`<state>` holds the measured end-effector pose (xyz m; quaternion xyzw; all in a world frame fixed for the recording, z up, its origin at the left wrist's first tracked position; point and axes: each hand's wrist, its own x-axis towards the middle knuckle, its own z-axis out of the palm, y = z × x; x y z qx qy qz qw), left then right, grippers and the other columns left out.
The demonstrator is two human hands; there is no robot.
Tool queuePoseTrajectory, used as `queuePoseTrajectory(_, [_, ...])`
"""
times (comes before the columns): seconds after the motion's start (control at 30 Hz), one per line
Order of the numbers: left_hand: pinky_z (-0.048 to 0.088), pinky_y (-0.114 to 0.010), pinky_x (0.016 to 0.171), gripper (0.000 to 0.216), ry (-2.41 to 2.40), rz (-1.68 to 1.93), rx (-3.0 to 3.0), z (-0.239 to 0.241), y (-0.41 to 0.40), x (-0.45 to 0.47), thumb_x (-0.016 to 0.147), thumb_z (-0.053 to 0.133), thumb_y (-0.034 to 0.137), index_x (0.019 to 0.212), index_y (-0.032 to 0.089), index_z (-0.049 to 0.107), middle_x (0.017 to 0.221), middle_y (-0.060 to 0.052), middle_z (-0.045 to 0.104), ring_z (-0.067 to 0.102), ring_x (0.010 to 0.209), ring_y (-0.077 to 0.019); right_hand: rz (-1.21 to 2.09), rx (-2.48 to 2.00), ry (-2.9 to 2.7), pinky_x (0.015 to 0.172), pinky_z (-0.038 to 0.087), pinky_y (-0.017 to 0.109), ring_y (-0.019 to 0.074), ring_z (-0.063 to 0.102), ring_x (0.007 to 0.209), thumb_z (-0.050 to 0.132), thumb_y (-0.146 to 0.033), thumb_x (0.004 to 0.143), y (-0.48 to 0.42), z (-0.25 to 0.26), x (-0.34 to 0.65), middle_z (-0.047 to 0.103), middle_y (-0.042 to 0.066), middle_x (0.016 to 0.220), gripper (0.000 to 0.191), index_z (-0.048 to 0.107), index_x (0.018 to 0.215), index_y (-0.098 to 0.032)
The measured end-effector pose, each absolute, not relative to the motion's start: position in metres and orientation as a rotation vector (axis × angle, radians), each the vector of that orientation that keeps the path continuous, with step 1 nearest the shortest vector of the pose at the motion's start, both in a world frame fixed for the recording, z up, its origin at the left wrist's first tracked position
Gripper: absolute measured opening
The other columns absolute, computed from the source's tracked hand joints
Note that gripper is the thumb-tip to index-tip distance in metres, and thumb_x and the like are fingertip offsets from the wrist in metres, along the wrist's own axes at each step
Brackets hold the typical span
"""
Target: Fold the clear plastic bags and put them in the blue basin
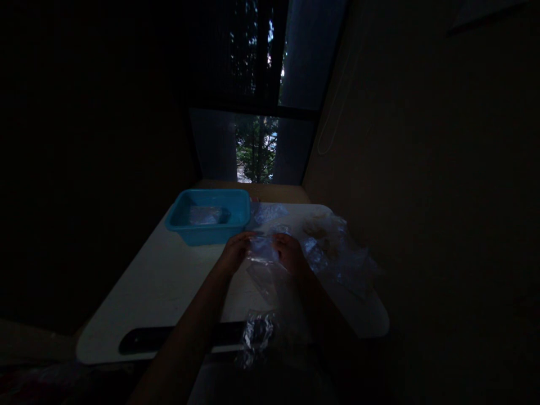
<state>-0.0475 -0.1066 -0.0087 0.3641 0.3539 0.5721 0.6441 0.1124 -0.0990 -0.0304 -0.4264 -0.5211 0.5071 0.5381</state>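
Between my two hands, above the middle of the white table, is a clear plastic bag point(262, 248) with a shiny surface. My left hand point(237, 251) grips its left edge, and my right hand point(288, 251) grips the right edge. Whether anything lies inside the bag is too dark to tell. Under it, another clear plastic sheet point(264, 281) hangs or lies toward me. Just beyond the hands, more clear plastic point(270, 212) rests on the table. A blue plastic basin point(206, 235) stands to the left of my left hand, with a clear plastic packet point(205, 215) in it.
A heap of crumpled clear plastic point(337, 247) covers the right side of the white table point(169, 281). Near the front edge is a dark slot-like strip point(147, 340), with crinkled plastic point(256, 332) over its right part. A window point(257, 146) is behind the table; the room is dim.
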Motion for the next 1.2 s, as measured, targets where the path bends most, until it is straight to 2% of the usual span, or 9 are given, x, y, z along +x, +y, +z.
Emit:
queuePoseTrajectory(0.07, [0.037, -0.022, 0.049, 0.03, 0.8, 1.291, 0.798, -0.008, -0.107, -0.046, 0.049, 0.061, 0.018, 0.078, 0.014, 0.066, 0.057, 0.0, 0.059, 0.051, 0.05, -0.0105, 1.333, -0.961, -1.103, 0.047, 0.037, 0.022, 0.0092, 0.048, 0.049, 0.06, -0.024, 0.056, -0.099, -0.031, 0.11, 0.055, -0.003, 0.06, 0.03, 0.058, 0.085, -0.018])
queuePoseTrajectory(0.17, [0.039, -0.024, 0.054, 0.032, 0.845, 1.288, 0.809, -0.01, -0.106, -0.044, 0.052, 0.067, 0.026, 0.081, 0.013, 0.065, 0.06, -0.001, 0.061, 0.053, 0.054, -0.0119, 1.383, -0.927, -1.058, 0.046, 0.035, 0.021, 0.0085, 0.048, 0.048, 0.063, -0.021, 0.052, -0.099, -0.029, 0.11, 0.055, -0.004, 0.06, 0.036, 0.058, 0.087, -0.019])
queuePoseTrajectory(0.3, [0.036, -0.022, 0.05, 0.027, 0.944, 1.262, 0.953, -0.015, -0.105, -0.044, 0.051, 0.07, 0.031, 0.068, 0.012, 0.063, 0.056, 0.0, 0.059, 0.05, 0.05, -0.0095, 1.386, -0.946, -1.039, 0.044, 0.032, 0.02, 0.0077, 0.047, 0.046, 0.062, -0.023, 0.053, -0.1, -0.027, 0.111, 0.054, -0.004, 0.058, 0.033, 0.059, 0.086, -0.019])
queuePoseTrajectory(0.43, [0.027, -0.019, 0.042, 0.02, 1.049, 1.236, 1.052, -0.016, -0.106, -0.046, 0.051, 0.067, 0.03, 0.059, 0.013, 0.058, 0.045, 0.004, 0.05, 0.039, 0.04, -0.0059, 1.333, -1.022, -1.075, 0.038, 0.026, 0.019, 0.0054, 0.038, 0.037, 0.059, -0.03, 0.057, -0.103, -0.022, 0.109, 0.045, -0.007, 0.044, 0.028, 0.06, 0.081, -0.016])
queuePoseTrajectory(0.53, [0.026, -0.019, 0.041, 0.019, 1.059, 1.218, 1.09, -0.014, -0.107, -0.047, 0.051, 0.065, 0.029, 0.058, 0.014, 0.057, 0.045, 0.004, 0.049, 0.038, 0.039, -0.006, 1.294, -1.098, -1.138, 0.034, 0.022, 0.019, 0.0046, 0.033, 0.032, 0.06, -0.035, 0.058, -0.105, -0.02, 0.108, 0.04, -0.009, 0.038, 0.028, 0.06, 0.077, -0.015])
queuePoseTrajectory(0.73, [0.026, -0.019, 0.04, 0.019, 1.028, 1.216, 1.095, -0.015, -0.107, -0.047, 0.051, 0.065, 0.03, 0.055, 0.014, 0.054, 0.044, 0.005, 0.047, 0.037, 0.039, -0.0058, 1.245, -1.132, -1.253, 0.033, 0.023, 0.017, 0.0043, 0.034, 0.031, 0.058, -0.036, 0.06, -0.105, -0.021, 0.11, 0.039, -0.008, 0.035, 0.021, 0.055, 0.059, -0.016])
queuePoseTrajectory(1.2, [0.021, -0.019, 0.038, 0.025, 1.009, 1.295, 0.982, -0.013, -0.108, -0.046, 0.048, 0.069, 0.03, 0.051, 0.015, 0.049, 0.038, 0.007, 0.041, 0.033, 0.034, -0.0041, 1.259, -1.133, -1.178, 0.032, 0.021, 0.019, 0.0045, 0.031, 0.031, 0.055, -0.04, 0.06, -0.107, -0.018, 0.108, 0.035, -0.008, 0.036, 0.026, 0.048, 0.051, -0.017])
